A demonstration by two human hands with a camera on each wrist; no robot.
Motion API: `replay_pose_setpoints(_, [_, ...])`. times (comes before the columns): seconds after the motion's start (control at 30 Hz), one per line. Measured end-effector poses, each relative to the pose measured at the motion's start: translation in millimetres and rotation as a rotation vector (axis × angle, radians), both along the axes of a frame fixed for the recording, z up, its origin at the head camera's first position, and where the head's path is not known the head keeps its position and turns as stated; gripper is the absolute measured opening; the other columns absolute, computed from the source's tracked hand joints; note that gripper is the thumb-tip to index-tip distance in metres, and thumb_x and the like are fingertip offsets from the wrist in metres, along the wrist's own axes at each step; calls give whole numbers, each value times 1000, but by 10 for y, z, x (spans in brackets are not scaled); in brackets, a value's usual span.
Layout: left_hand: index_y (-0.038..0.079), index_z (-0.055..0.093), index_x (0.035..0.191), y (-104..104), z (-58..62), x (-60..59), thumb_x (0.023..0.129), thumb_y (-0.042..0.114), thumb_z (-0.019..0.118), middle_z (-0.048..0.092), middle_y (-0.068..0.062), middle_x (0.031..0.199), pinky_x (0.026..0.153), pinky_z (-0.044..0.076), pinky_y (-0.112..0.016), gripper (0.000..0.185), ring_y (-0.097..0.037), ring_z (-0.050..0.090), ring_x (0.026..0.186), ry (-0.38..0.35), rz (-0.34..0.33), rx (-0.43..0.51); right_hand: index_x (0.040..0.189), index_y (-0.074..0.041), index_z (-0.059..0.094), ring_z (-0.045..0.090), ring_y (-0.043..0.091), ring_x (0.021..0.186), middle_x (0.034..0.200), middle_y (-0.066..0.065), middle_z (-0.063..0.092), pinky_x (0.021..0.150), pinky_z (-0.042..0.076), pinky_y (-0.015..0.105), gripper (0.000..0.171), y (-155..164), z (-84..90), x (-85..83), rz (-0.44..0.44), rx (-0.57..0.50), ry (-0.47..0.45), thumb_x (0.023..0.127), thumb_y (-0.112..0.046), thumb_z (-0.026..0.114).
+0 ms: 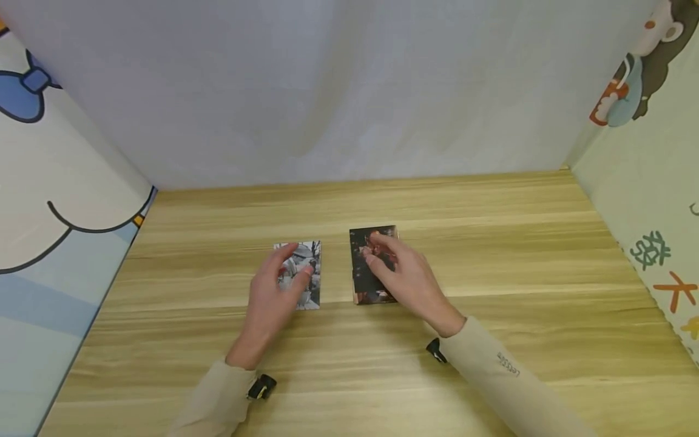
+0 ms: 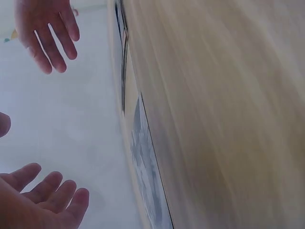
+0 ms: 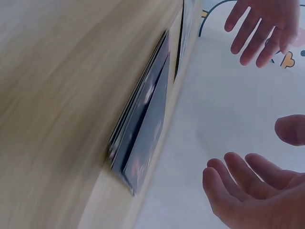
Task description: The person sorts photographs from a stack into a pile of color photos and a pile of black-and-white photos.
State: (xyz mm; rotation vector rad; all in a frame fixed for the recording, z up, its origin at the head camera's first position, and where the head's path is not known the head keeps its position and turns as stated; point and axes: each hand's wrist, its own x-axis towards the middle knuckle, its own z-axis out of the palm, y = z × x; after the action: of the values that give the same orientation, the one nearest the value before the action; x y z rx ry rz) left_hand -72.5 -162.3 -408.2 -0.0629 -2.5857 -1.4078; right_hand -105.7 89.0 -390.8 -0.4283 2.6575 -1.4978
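A black-and-white picture card [image 1: 314,294] lies flat on the table, left of the middle. Over it hovers my left hand [image 1: 271,295], fingers loosely bent and thumb apart, holding nothing. To the right is a small stack of dark picture cards [image 1: 364,279], several thick, with the top one slightly askew in the right wrist view. My right hand [image 1: 408,274] is above this stack, its fingers relaxed. Both wrist views show a gap between the fingers and the cards, as with the right hand [image 3: 255,188] over the stack [image 3: 143,119]. The hands partly cover the cards in the head view.
The cards lie on a wood-grain table [image 1: 491,243]. A pale cloth wall [image 1: 355,91] rises behind its back edge. Printed cartoon panels stand at the left [image 1: 49,182] and right [image 1: 644,200]. Each wrist wears a small black device [image 1: 262,386].
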Motion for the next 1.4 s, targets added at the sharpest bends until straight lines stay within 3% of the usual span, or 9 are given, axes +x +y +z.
replay_pose_setpoints(0.2, [4,52,149,192,7,-7,97,26,70,49,-17,154,109,47,-55,59,-40,51,134,1,-36,-31,149,-9,55,53,36,136,148,15,57,108,46,58,52,197,-16,29,-42,70,35,102,-29,62])
replay_pose_setpoints(0.43, [4,49,152,374,11,-40,97,33,67,45,-15,158,114,40,-57,64,-36,42,144,9,-96,-38,150,-8,53,53,38,136,150,17,55,109,44,60,53,386,-38,4,-74,113,41,102,-30,63])
replay_pose_setpoints(0.73, [2,49,151,544,-25,-143,95,27,69,45,-12,158,111,46,-49,64,-31,46,141,-13,-127,-12,150,-1,51,53,43,133,149,23,53,109,43,62,54,534,-124,-83,-82,181,90,102,-22,65])
replay_pose_setpoints(1.1, [5,47,153,631,-87,-271,95,27,71,48,-13,153,102,52,-49,66,-32,54,129,-135,-146,-61,148,1,51,59,41,125,148,22,55,101,50,58,56,572,-188,-199,-38,241,53,101,-24,67])
replay_pose_setpoints(1.3, [5,45,154,657,-128,-349,93,25,75,55,-18,141,90,56,-51,71,-33,63,110,-220,-137,-110,149,2,50,61,40,123,145,22,57,101,52,56,58,559,-212,-247,-13,230,-22,100,-23,67])
replay_pose_setpoints(1.4, [4,44,154,667,-145,-383,92,24,75,57,-19,135,88,57,-49,72,-33,63,107,-255,-145,-128,149,2,50,63,39,121,144,21,59,100,54,55,58,537,-223,-273,-12,216,-55,99,-21,67])
